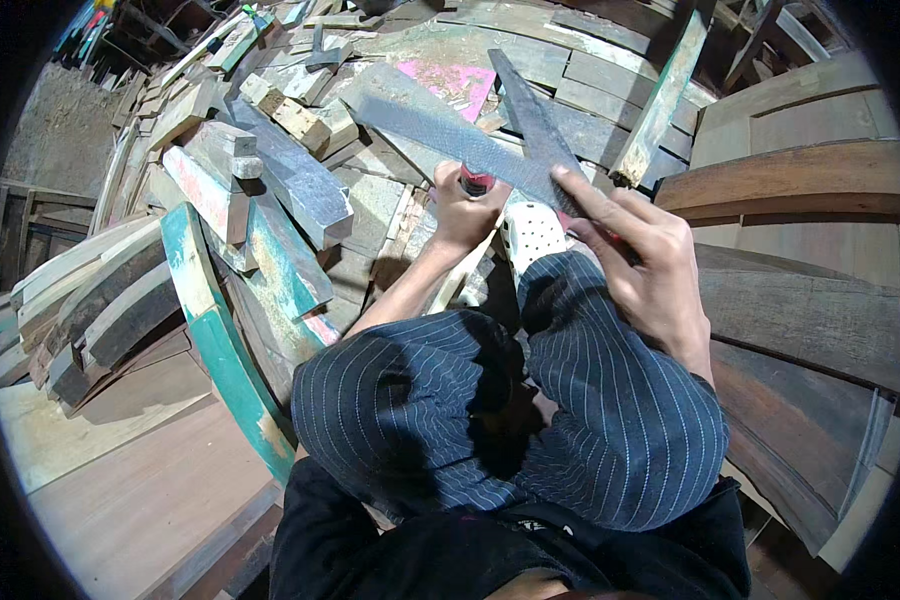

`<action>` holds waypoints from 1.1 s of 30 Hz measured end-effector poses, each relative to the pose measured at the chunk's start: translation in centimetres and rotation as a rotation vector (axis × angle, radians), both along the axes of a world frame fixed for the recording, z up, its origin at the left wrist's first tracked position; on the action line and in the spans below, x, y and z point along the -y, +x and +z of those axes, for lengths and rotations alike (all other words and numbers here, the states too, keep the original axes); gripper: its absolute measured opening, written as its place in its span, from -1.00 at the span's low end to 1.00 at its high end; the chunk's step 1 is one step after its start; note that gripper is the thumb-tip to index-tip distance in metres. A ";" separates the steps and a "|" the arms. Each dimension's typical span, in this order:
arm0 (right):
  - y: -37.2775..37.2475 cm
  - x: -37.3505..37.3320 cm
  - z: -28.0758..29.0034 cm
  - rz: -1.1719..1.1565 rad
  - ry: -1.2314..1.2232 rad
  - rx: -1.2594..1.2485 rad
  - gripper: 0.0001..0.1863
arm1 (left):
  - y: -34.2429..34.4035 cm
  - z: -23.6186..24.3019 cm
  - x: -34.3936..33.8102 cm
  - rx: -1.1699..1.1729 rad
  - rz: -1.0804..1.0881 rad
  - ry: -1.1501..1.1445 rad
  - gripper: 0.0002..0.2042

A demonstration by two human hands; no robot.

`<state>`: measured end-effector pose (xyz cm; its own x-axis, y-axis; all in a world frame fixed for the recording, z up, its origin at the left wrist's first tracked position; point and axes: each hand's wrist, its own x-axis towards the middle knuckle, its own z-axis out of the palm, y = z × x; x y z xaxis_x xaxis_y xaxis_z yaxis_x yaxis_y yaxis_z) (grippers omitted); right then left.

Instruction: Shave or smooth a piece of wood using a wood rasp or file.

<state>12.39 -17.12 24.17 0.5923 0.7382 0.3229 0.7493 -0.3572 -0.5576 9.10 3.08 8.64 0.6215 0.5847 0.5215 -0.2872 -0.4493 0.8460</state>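
My right hand (645,250) is closed at the wide end of a hand saw (440,133), with a finger and thumb against the metal. A bit of red shows inside that grip. The saw's grey blade reaches to the upper left, and its far end is blurred. Just below the blade, my left hand (467,212) is wrapped round a red-and-black object (477,180), mostly hidden by the fingers. Beyond the right fingers, a dark tapering strip (532,110) points away; whether it is a second blade or a shadow I cannot tell.
Stacked wood offcuts (290,170) lie to the left, near a curved green-painted piece (225,370). A pink sheet (450,85) lies beyond my hands. Brown curved boards (790,185) and an upright post (665,100) stand at right. My white perforated shoe (533,235) is between my hands.
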 end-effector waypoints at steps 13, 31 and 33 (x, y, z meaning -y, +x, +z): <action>-0.2 -0.1 -1.4 -0.042 0.191 -0.108 -0.53 | -0.3 0.7 -0.1 -0.138 -0.055 0.035 -0.82; -0.5 -0.1 -1.9 -0.107 0.010 -0.118 -0.53 | -0.3 2.3 -0.1 -0.109 -0.228 -0.186 -0.78; -0.3 0.2 -1.8 -0.101 0.195 -0.161 -0.53 | 0.1 1.9 0.5 -0.118 -0.075 0.107 -0.77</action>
<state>12.07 -17.28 22.35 0.7148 0.6061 0.3488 0.6114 -0.2997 -0.7323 9.16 2.61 10.56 0.7219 0.4797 0.4988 -0.2243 -0.5196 0.8244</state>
